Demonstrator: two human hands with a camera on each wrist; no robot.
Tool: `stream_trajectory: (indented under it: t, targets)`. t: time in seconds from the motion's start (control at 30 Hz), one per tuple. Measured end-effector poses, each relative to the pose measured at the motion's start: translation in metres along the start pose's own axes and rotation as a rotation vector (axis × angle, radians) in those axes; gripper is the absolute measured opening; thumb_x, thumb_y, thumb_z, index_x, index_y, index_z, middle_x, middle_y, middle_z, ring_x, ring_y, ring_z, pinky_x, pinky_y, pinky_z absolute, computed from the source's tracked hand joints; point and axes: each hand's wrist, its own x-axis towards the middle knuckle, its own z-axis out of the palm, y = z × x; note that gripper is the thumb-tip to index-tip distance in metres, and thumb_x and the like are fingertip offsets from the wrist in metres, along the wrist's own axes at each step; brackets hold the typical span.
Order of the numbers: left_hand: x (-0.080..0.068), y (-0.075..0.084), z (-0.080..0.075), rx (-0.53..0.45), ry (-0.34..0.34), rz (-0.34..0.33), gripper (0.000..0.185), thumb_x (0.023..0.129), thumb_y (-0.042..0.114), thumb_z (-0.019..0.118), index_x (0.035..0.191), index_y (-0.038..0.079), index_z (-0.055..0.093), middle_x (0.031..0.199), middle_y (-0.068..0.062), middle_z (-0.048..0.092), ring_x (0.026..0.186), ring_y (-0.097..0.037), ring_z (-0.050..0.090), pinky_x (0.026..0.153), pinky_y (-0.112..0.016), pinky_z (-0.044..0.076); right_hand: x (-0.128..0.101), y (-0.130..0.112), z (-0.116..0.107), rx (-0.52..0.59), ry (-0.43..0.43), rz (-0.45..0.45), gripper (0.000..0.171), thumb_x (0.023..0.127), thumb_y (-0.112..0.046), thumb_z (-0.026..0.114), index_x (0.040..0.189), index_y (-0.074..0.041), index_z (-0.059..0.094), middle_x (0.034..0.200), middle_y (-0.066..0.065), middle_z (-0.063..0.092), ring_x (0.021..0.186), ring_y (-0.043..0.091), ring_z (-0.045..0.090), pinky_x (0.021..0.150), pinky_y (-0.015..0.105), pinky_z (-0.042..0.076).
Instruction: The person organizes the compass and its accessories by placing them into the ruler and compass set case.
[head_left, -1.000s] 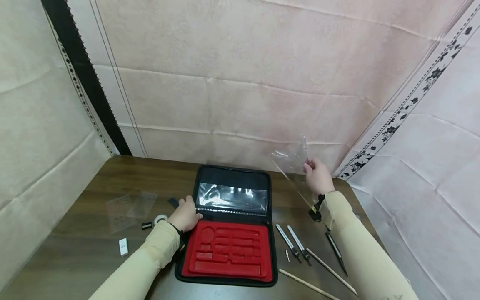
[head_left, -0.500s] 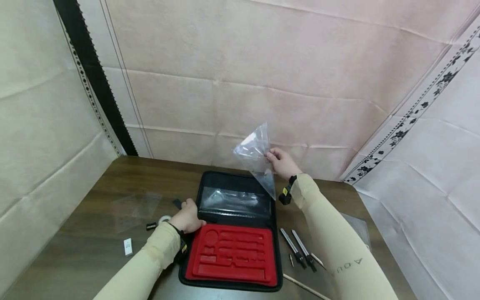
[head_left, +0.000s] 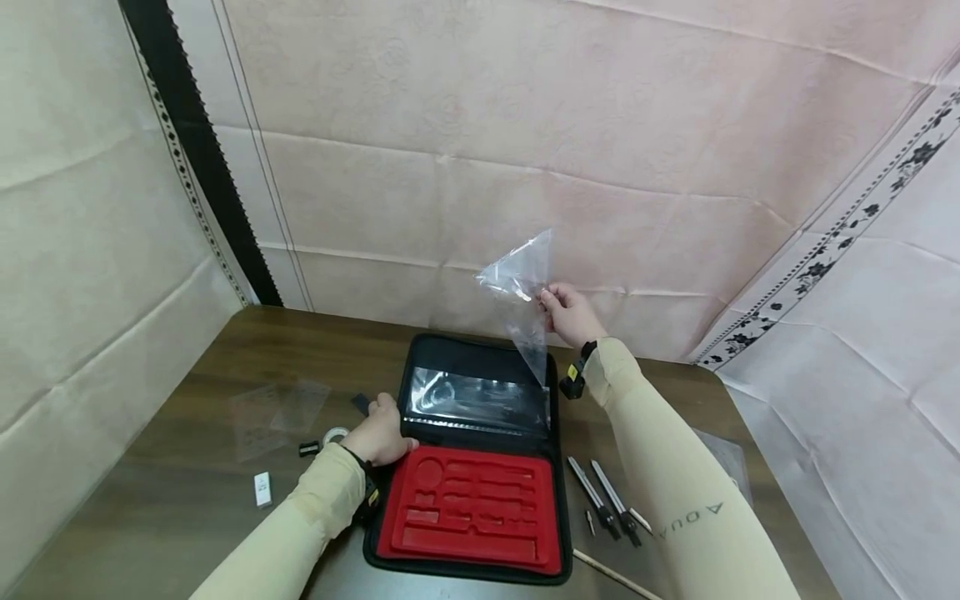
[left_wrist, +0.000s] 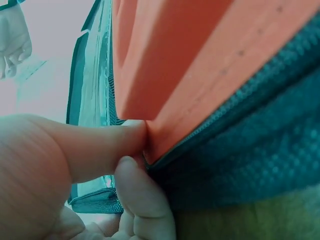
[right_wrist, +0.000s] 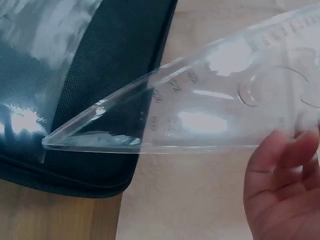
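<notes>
The right hand (head_left: 572, 314) pinches a clear plastic set square (head_left: 523, 292) by one edge, thumb and fingertips (right_wrist: 280, 170) closed on the plastic, and holds it up in the air above the far right corner of the open case (head_left: 471, 454). The set square hangs with one sharp corner pointing down towards the case's clear pocket (head_left: 476, 398), apart from it.

The left hand (head_left: 382, 433) grips the near left edge of the case, thumb (left_wrist: 100, 145) pressed against the red foam insert (head_left: 471, 521) at the zip, with the other fingers curled under the edge.

The case lies flat on a dark wooden table (head_left: 180, 500), its black lid towards the wall. To its right lie two compasses (head_left: 603, 498) side by side and a thin wooden stick (head_left: 611, 573). To its left sit a roll of tape (head_left: 334, 435), a small black piece (head_left: 308, 449), a white eraser (head_left: 262, 488) and more clear stencils (head_left: 273, 407) flat on the wood.
</notes>
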Motion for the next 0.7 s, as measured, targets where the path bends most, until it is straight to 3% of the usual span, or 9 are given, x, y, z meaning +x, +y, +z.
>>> stream_trajectory:
  t: [0.17,0.4,0.7]
  targets:
    - [0.000,-0.001,0.001,-0.013,0.003,-0.007,0.085,0.084,0.013,0.075,0.136,-0.015,0.014,0.127,-0.035,0.033,0.108,-0.043,0.050,0.092,-0.051,0.043,0.003,0.003,0.006,-0.026,-0.035,-0.002,0.025,0.104,-0.021,0.045,0.106,0.002,0.055,0.100,0.020,0.058,0.065,0.018,0.048,0.060,0.027,0.043]
    - [0.001,-0.002,0.006,-0.034,-0.010,-0.007,0.081,0.086,0.014,0.074,0.135,-0.012,0.015,0.131,-0.036,0.031,0.106,-0.040,0.051,0.088,-0.047,0.045,0.005,0.007,0.015,-0.181,0.001,0.008,0.023,0.101,-0.028,0.052,0.106,-0.006,0.057,0.095,0.014,0.065,0.076,0.021,0.056,0.066,0.032,0.045]
    - [0.001,-0.004,0.003,-0.045,0.012,-0.006,0.073,0.086,0.016,0.074,0.131,-0.008,0.022,0.131,-0.035,0.032,0.107,-0.041,0.050,0.086,-0.045,0.044,0.003,0.012,0.042,-0.362,-0.152,-0.095,0.017,0.100,-0.025,0.055,0.103,-0.009,0.060,0.088,0.007,0.064,0.078,0.019,0.057,0.070,0.033,0.045]
